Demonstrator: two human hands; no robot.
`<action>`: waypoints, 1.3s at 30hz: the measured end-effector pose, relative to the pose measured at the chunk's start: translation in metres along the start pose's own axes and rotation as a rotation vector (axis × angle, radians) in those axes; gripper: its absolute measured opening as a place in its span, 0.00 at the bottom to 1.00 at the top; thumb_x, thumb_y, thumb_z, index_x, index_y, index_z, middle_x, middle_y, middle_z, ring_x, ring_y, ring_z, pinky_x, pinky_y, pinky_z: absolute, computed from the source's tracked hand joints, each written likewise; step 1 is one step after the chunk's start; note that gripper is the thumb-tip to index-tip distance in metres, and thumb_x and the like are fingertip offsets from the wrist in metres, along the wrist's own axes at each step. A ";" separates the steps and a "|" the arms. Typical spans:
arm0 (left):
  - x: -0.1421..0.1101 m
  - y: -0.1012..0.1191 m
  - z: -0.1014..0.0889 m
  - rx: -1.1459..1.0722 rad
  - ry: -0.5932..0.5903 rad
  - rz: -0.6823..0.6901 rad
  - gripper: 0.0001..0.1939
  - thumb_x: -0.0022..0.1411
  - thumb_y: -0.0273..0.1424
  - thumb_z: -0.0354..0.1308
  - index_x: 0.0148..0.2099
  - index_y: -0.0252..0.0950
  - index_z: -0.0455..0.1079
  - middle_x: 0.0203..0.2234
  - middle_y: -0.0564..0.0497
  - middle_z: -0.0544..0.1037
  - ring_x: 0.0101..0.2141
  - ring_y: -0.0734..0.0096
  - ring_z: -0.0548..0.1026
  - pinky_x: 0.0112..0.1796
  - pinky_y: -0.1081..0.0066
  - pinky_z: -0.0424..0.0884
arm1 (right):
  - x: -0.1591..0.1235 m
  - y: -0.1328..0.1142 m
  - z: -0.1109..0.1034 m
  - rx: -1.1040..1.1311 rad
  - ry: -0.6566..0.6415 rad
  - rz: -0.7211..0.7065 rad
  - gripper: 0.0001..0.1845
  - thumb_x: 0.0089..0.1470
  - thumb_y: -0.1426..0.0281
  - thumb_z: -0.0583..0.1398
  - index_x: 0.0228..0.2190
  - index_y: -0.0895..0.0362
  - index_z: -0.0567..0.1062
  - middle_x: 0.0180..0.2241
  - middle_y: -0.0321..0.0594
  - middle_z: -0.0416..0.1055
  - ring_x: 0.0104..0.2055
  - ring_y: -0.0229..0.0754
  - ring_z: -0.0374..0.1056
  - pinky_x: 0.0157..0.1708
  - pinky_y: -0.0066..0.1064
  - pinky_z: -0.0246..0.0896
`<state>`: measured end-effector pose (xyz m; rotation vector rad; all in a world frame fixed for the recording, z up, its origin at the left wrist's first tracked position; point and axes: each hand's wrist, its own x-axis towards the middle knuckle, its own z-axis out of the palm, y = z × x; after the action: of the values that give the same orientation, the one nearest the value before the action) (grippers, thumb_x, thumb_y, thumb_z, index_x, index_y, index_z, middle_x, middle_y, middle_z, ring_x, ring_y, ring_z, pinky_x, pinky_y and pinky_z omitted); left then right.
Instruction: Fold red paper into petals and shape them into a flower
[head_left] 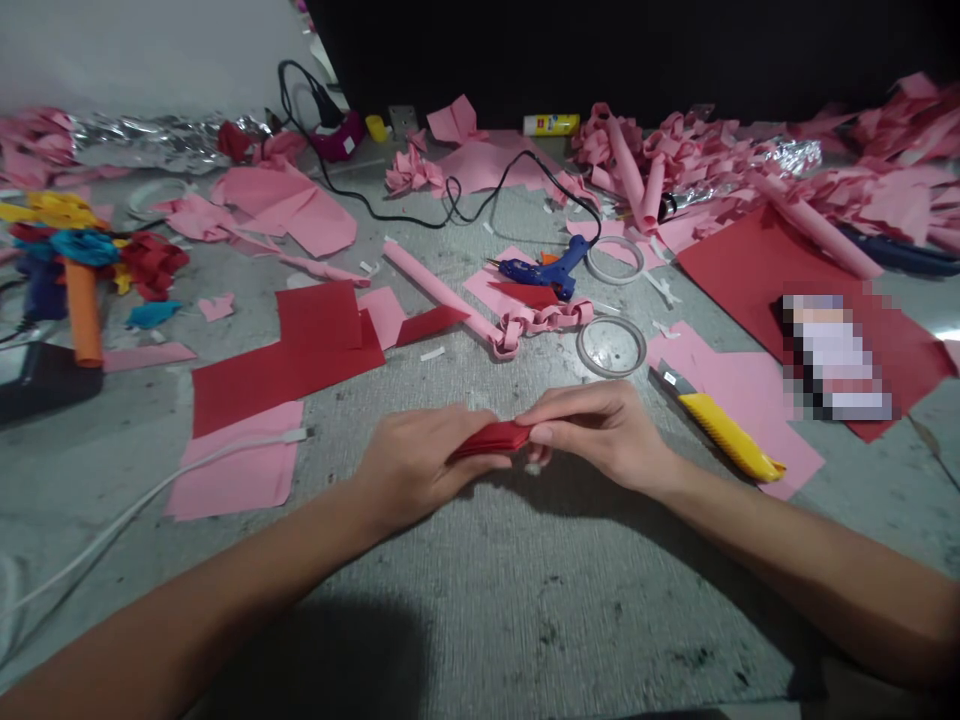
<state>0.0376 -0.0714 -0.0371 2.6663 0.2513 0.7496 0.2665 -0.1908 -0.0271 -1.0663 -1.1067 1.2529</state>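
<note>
Between my two hands is a small folded stack of red paper (491,440), held just above the table. My left hand (420,455) is closed round its left part, thumb on the near side and fingers over the far side. At the right end, my right hand (607,435) pinches the stack between thumb and fingertips. Its lower fingers are partly hidden. Just beyond my hands lie a pink paper chain (547,317) and a clear tape roll (611,346). A yellow box cutter (724,430) rests on pink paper right of my right hand.
A blue glue gun (547,268) with a black cord lies mid-table. Red sheets (315,350) and a white cable (187,470) are at left. A phone (836,355) rests on a large red sheet (735,265) at right. Pink scraps and a glue stick (551,125) line the back.
</note>
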 end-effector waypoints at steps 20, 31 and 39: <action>0.005 -0.017 0.009 0.402 -0.262 0.019 0.17 0.84 0.37 0.47 0.45 0.34 0.72 0.32 0.48 0.79 0.33 0.60 0.76 0.35 0.61 0.62 | 0.005 0.022 -0.017 -1.056 0.009 -0.524 0.11 0.71 0.78 0.60 0.47 0.59 0.84 0.43 0.46 0.86 0.43 0.45 0.82 0.43 0.37 0.80; 0.008 -0.012 0.003 0.529 -0.361 0.099 0.11 0.75 0.20 0.48 0.48 0.35 0.71 0.33 0.48 0.77 0.32 0.58 0.74 0.36 0.60 0.59 | 0.003 0.023 -0.015 -1.093 -0.017 -0.452 0.11 0.73 0.73 0.60 0.47 0.57 0.83 0.44 0.47 0.84 0.45 0.47 0.81 0.47 0.40 0.79; 0.007 -0.013 0.004 0.420 -0.340 0.101 0.14 0.81 0.26 0.45 0.46 0.34 0.72 0.33 0.47 0.79 0.33 0.59 0.75 0.36 0.60 0.61 | 0.004 0.018 -0.016 -1.035 -0.063 -0.352 0.12 0.74 0.72 0.58 0.45 0.58 0.84 0.36 0.43 0.81 0.36 0.41 0.76 0.36 0.33 0.69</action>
<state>0.0446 -0.0592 -0.0417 3.1660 0.2024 0.2777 0.2797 -0.1858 -0.0471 -1.4703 -1.9722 0.3775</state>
